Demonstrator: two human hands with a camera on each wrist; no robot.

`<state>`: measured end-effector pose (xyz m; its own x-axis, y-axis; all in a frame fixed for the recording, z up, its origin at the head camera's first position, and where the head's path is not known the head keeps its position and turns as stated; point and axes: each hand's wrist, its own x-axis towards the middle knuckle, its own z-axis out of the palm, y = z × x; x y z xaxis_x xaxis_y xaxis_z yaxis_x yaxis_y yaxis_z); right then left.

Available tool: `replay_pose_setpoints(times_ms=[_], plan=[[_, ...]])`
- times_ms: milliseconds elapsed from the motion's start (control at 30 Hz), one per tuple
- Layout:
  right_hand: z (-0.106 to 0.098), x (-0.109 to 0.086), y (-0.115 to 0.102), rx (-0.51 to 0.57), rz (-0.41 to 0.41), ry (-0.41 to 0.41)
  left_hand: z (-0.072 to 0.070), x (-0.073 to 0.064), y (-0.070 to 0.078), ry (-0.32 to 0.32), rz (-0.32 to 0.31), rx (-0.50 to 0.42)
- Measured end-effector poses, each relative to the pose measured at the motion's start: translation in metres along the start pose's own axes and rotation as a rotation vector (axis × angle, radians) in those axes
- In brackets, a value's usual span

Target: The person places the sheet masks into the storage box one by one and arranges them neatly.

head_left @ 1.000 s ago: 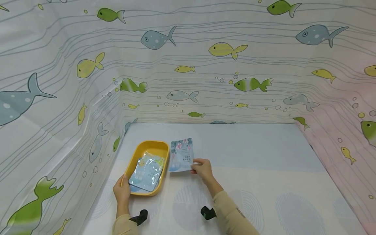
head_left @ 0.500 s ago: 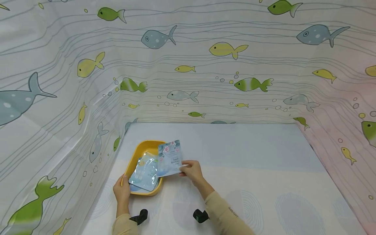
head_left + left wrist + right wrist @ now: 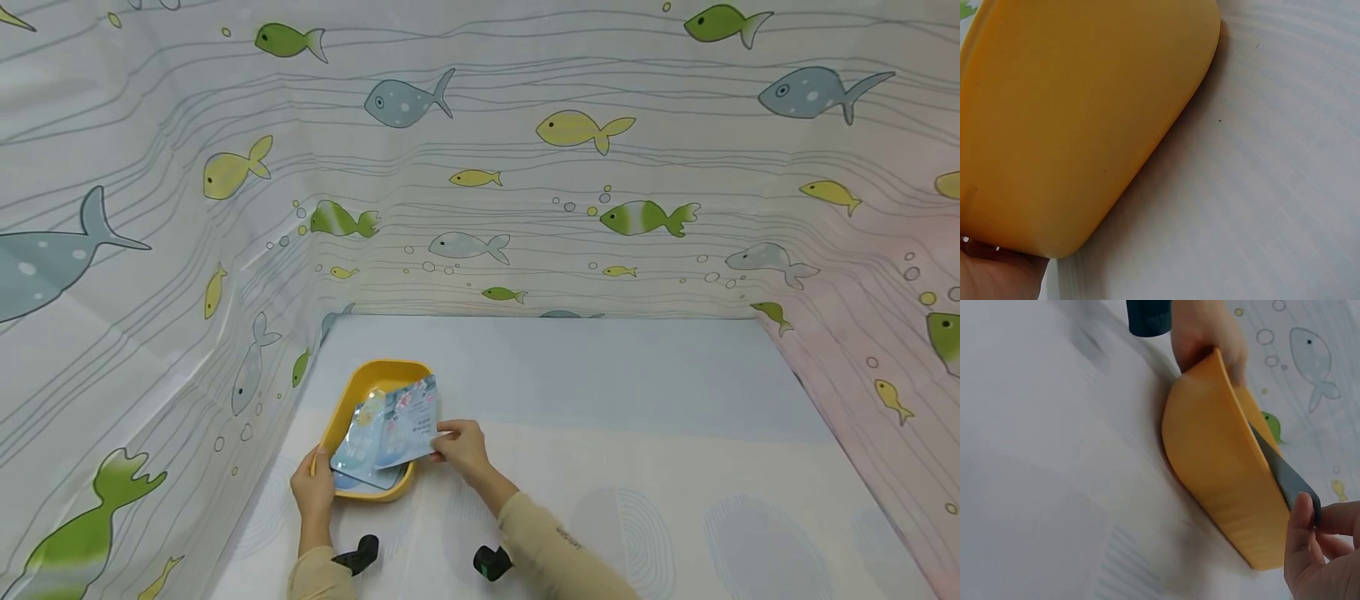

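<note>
A yellow plastic basket (image 3: 378,364) stands at the left of the table with light-blue sachets (image 3: 358,442) lying in it. My left hand (image 3: 312,485) grips its near left rim; in the left wrist view the basket's side wall (image 3: 1079,125) fills much of the frame. My right hand (image 3: 461,450) pinches a flat blue sachet with pink flowers (image 3: 411,421) by its right edge. That sachet hangs over the right part of the basket, overlapping the others. In the right wrist view the sachet (image 3: 1285,472) tilts across the rim, between thumb and fingers.
The table (image 3: 637,400) has a pale cover with grey-blue circle prints. Fish-printed sheeting (image 3: 525,183) walls in the back and both sides. A black wrist device (image 3: 492,563) sits on the right wrist, another (image 3: 362,554) on the left.
My right hand has carried the flowered sachet left, from beside the basket to over it, and slightly nearer. My left hand and the basket have stayed in place.
</note>
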<state>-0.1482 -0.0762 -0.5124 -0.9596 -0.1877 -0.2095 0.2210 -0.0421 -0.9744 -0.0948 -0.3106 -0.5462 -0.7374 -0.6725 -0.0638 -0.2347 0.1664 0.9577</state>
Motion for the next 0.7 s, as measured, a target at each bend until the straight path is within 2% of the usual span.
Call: replay_pose_setpoints(times_ms=[367,600,700], plan=[[0.019,-0.006,0.003,-0.093,-0.032,-0.006,0.0,0.0,0.0,0.003,0.009,-0.004],[0.022,-0.006,0.007,-0.228,-0.13,-0.087,0.0,-0.001,0.002,-0.002,-0.003,-0.01],[0.02,-0.008,0.008,-0.252,-0.17,-0.13,0.0,-0.001,0.003,-0.005,-0.009,-0.005]])
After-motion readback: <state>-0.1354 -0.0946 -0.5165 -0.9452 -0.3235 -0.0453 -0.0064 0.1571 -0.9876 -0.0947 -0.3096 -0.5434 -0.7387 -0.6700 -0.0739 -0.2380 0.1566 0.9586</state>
